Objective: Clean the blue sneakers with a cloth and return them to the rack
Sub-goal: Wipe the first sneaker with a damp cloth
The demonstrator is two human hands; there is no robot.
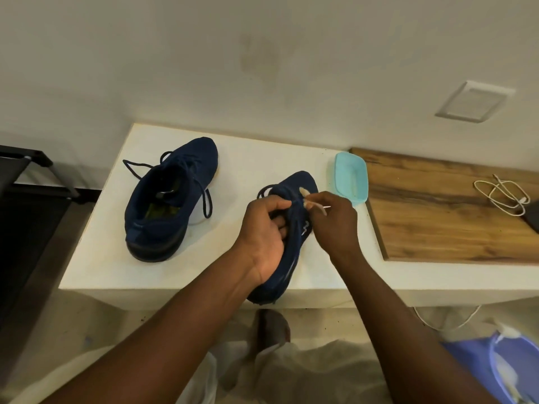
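On the ledge [262,158], the left hand [262,228] gripped a sneaker [306,182]; the right hand [335,220] pinched a cloth [313,204] against it.

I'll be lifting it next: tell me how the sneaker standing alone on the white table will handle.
Probably light with a soft, yielding upper: the sneaker looks knitted. Its untied laces will likely dangle and may snag. Sitting flat on its sole, it should not tip.

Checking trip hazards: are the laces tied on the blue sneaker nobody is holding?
Untied. On the dark blue mesh sneaker, lace ends trail loose over the white table; no bow shows.
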